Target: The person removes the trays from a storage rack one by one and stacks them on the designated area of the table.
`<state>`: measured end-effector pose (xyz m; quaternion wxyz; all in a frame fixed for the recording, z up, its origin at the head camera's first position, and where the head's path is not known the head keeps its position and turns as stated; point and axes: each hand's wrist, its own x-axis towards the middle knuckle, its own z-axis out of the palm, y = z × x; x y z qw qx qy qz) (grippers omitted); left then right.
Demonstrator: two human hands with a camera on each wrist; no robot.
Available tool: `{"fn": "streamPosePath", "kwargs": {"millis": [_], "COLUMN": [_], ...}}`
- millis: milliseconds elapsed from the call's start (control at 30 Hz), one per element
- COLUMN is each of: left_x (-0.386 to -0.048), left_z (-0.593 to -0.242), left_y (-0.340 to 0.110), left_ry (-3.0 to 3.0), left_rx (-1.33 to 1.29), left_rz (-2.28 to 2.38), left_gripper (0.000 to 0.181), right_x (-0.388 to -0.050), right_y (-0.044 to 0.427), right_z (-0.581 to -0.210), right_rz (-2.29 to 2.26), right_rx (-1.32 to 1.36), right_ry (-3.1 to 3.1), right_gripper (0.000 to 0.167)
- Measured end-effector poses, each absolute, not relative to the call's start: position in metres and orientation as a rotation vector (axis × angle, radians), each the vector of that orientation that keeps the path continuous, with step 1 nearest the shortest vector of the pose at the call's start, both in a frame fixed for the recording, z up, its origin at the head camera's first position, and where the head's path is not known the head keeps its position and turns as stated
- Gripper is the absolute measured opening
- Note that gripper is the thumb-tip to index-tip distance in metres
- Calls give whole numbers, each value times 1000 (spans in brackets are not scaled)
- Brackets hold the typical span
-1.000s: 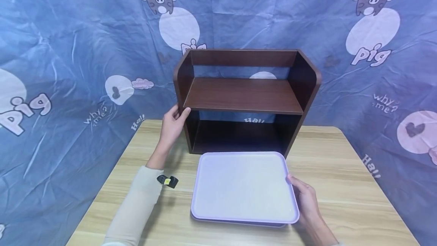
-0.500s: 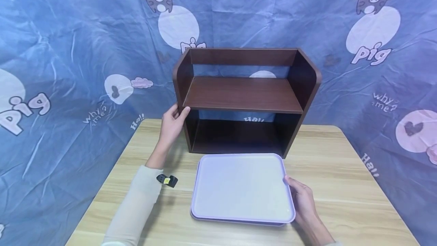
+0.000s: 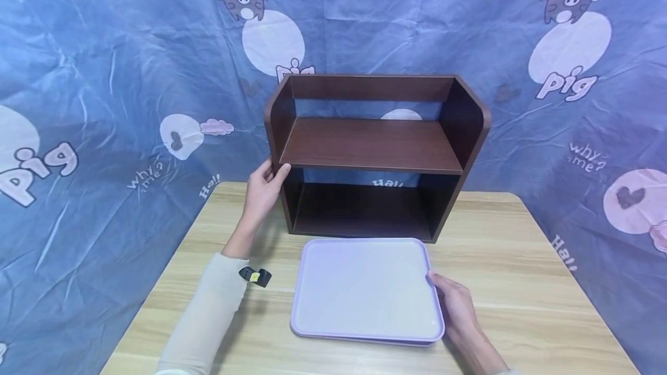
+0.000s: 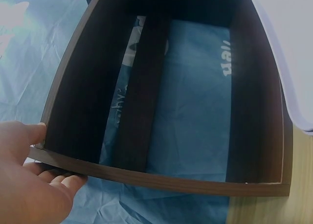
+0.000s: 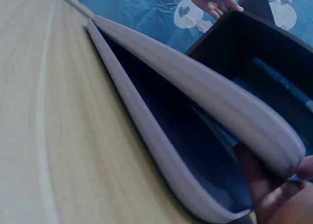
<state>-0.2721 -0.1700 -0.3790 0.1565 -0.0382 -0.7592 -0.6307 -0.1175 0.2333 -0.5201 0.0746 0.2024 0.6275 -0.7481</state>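
Two pale lavender trays lie one over the other in front of the dark brown two-tier shelf (image 3: 370, 143). My right hand (image 3: 458, 308) pinches the right edge of the upper tray (image 3: 365, 288), thumb on top. Seen from the right wrist, the upper tray's held end is raised, with a wedge-shaped gap above the lower tray (image 5: 146, 121), which rests on the table. The two trays meet at the far end. My left hand (image 3: 264, 191) grips the front edge of the shelf's left side panel, thumb on the inner side, fingers outside.
The wooden table (image 3: 531, 282) extends on both sides of the trays. A blue printed cloth (image 3: 130, 74) hangs behind and beside it. The trays' back edge lies close to the shelf's front bottom edge.
The upper tray's right end has come down and shifted slightly left and nearer, over the lower tray; my right hand moved with it. My left hand and the shelf stay put.
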Motion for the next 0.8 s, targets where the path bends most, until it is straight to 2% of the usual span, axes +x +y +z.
{"fn": "streamPosePath", "kwargs": {"millis": [67,133,400,633,800], "left_x": [-272,-272,-271,-273,-273], "left_z": [-379,-379,-381,-382,-382], "left_y": [-170,-170,-169,-169,-170], "left_ry": [-2172,-2170,-2170,-2160,-2165], "left_rx": [-108,-105,-100,-99,-97], "left_rz": [-1806,-1806,-1803,-1814,-1820], "left_gripper": [53,53,51,47,49], "right_x": [-118,-119,-120,-121,-125], "right_y": [232,231,229,232,233], "right_z": [-517,-514,-512,-518,-521], "right_rz": [-2172,-2074,-1512,-1291,-1143], "right_rx": [612,606,466,296,206], "right_ry": [1940,2057,2722,2983,3042], "right_gripper": [49,57,43,27,27]}}
